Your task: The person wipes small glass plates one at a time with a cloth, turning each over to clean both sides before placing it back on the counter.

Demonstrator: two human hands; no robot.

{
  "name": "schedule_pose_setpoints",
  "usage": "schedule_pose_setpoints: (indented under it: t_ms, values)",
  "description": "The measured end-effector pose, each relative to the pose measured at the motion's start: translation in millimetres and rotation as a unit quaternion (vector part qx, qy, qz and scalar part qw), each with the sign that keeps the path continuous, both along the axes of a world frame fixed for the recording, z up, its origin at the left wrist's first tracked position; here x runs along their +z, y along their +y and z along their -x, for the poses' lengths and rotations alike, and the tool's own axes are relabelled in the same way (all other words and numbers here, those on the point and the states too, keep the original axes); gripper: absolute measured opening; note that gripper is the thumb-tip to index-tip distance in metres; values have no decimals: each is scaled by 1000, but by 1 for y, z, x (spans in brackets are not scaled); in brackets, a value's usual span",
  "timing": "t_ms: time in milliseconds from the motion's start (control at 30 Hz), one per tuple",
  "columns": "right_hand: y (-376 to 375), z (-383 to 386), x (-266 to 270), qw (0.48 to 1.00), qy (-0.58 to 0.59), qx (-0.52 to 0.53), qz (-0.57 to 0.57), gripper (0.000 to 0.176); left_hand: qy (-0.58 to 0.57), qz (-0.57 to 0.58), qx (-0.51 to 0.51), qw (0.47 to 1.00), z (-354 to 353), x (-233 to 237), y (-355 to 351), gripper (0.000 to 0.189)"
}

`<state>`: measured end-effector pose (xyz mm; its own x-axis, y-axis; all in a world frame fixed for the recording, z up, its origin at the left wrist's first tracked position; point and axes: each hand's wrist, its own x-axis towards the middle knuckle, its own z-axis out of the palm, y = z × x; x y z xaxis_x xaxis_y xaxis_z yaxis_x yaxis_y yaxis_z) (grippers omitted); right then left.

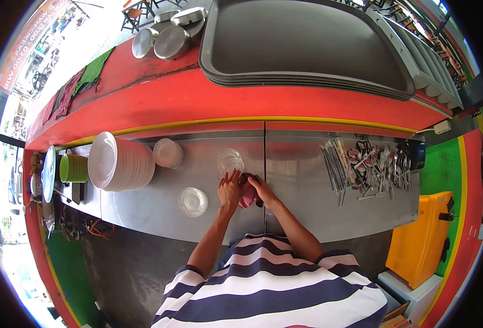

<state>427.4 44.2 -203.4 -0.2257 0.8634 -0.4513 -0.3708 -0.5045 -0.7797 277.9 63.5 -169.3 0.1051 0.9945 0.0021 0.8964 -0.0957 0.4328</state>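
Observation:
My left hand [230,189] is at the near edge of a clear glass dish [230,159], its fingers over the rim. A second round glass outline overlaps the dish there. Close beside it, my right hand [263,191] grips a bunched pinkish-red cloth [247,195] with dark parts. The cloth fills the gap between both hands, and my right fingers are partly hidden by it. Left of my left wrist, another clear glass dish [193,202] lies on the steel counter [296,202].
Stacked white plates [104,161], white bowls [168,153] and green bowls [74,168] stand at left. Loose cutlery [381,169] covers the right side. Dark trays [301,41] and metal tins [171,42] sit on the red ledge [159,98]. A yellow container [419,238] stands at lower right.

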Motion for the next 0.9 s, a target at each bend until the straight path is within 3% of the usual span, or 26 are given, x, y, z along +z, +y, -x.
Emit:
schedule_pose_setpoints:
  t_ms: [100,200,300,433,667,900]
  values:
    - [-7,-7,-3,999,-39,0,21,55,13,-5,-1,1000,1,-8,1,36]
    - [-16,-8,-12,994,-105,-14,-36,50,30,-30,-8,999,7,-22,6,38]
    - [-31,-12,-42,941,-303,48,-142,52,27,-39,-14,999,8,-21,10,39]
    - [-43,0,-44,902,-389,18,-189,51,58,-72,-49,995,15,-38,15,41]
    - [-47,4,-32,904,-383,-9,-191,51,14,-77,-105,991,30,-63,21,54]
    - [-49,15,-34,899,-398,-57,-174,44,-151,-79,-113,979,57,-24,-8,56]
